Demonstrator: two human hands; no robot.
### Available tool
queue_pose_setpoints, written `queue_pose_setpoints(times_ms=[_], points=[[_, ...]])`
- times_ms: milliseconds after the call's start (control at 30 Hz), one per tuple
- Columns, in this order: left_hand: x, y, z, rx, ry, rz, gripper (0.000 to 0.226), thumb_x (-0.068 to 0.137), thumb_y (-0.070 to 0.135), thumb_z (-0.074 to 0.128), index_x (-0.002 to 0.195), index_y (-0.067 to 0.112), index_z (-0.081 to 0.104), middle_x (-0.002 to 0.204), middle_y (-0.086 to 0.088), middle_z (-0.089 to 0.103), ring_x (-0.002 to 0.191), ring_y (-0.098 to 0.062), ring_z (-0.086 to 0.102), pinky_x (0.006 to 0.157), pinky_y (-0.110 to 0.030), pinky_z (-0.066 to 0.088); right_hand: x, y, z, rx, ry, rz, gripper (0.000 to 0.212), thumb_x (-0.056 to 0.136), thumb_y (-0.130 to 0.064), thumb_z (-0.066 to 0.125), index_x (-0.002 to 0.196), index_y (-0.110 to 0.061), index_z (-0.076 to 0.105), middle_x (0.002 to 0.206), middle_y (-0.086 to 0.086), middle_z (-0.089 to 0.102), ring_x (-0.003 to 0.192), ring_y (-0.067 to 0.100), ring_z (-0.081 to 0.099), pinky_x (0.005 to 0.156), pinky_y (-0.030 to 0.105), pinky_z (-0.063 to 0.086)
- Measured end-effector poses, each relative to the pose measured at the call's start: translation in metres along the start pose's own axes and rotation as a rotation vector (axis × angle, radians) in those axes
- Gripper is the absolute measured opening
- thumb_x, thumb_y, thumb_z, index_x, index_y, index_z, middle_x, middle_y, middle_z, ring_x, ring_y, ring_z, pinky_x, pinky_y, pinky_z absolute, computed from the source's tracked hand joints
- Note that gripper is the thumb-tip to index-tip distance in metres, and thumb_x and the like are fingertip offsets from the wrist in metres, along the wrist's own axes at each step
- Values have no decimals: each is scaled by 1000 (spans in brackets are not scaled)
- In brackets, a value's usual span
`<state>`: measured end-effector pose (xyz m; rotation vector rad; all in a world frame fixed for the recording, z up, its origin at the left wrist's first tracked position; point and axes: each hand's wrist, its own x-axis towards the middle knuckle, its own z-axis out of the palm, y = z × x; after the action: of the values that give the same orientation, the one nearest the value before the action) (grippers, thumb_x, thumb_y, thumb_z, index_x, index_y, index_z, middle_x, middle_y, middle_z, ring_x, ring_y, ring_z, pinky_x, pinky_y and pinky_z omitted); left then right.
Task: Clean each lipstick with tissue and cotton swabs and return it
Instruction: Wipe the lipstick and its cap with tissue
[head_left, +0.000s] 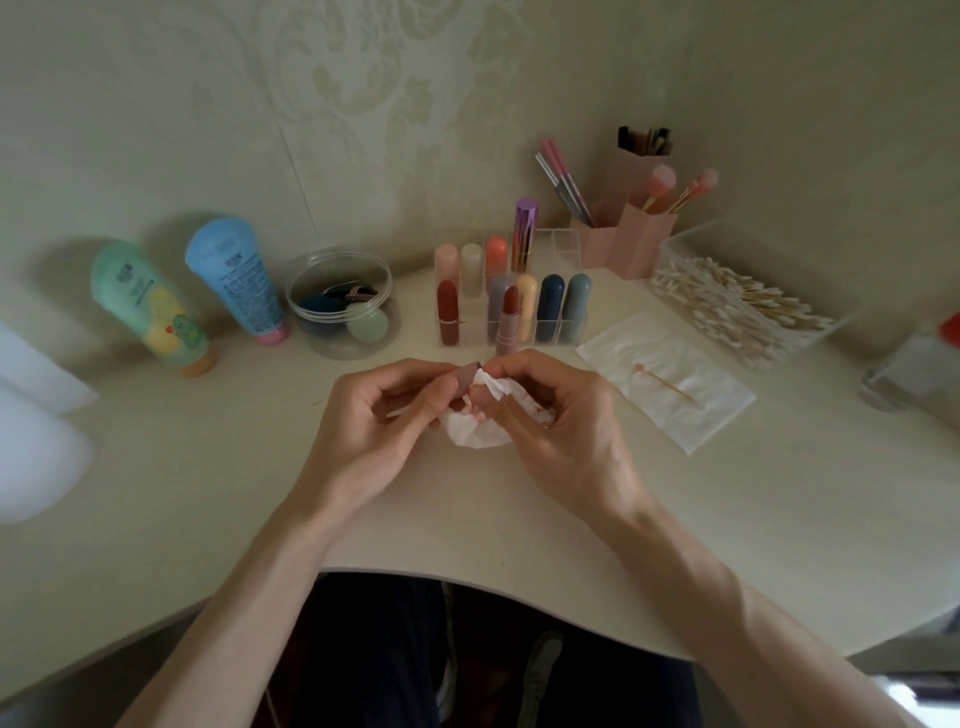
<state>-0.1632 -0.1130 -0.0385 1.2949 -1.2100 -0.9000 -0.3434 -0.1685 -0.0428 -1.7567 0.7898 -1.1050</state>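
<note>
Desk (208, 467): pale top with a curved front edge, the person seated at it, both forearms reaching in.
Left hand (374, 415): fingers curled, pinching a small mauve cap at the fingertips.
Right hand (561, 421): fingers curled, gripping a crumpled tissue and pressing it against the cap.
Swab box (748, 291): clear, open, full of cotton swabs, at the far right of the desk.
Flat tissue (670, 384): spread on the desk just in front of the swab box.
Lipstick rack (566, 330): clear, compartmented, against the wall behind the hands, capped lipsticks upright in its slots.
Two tubes: a green one (148, 306) and a blue one (236, 280), leaning on the wall at the left.
Round tub (340, 306): clear, between the blue tube and the rack.
Crumpled tissue (475, 434): white with red smears, between the two hands, touching the cap.
Open lipstick (508, 317): uncapped, red tip showing, upright on the desk just in front of the rack.
Cap (467, 375): between thumb and fingers of the left hand, above the desk.
Used swab (662, 382): pink-tipped, lying on the flat tissue.
</note>
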Motion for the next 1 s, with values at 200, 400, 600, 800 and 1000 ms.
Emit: queue_pose_setpoints(times_ms=[200,400,600,800,1000], points=[[1,3,0,-19,-3,-4,22,94,29,68,111,19,78,100,-3,80,89,-23,74,77,-25,57,2,-2,-1,21,7,-21,7,96,-8,75,99,-14,76,87,-9,76,80,14,72,71,27,55],[0,5,2,-39,-17,3,19,93,22,68,107,15,79,97,-1,81,89,-14,76,75,-19,56,0,-1,1,3,-1,-17,6,96,-10,76,100,-14,76,87,-9,76,79,13,73,70,24,55],[0,3,0,-46,0,19,28,89,24,73,116,17,76,102,-2,81,94,-24,76,87,-29,59,1,1,-1,-22,10,-24,7,97,-9,75,103,-10,75,89,-5,76,84,18,73,73,30,57],[-1,4,0,-11,-26,29,22,92,24,69,111,19,78,103,1,80,100,-18,75,88,-25,56,-1,-1,0,32,-11,-9,4,96,-11,75,100,-11,75,90,-5,79,82,14,74,73,32,59],[-1,7,1,-57,-17,24,28,86,24,73,113,18,77,105,1,80,100,-17,76,84,-21,57,1,-1,-2,30,-6,-13,5,97,-10,75,102,-10,76,89,-2,78,82,18,74,73,34,59]])
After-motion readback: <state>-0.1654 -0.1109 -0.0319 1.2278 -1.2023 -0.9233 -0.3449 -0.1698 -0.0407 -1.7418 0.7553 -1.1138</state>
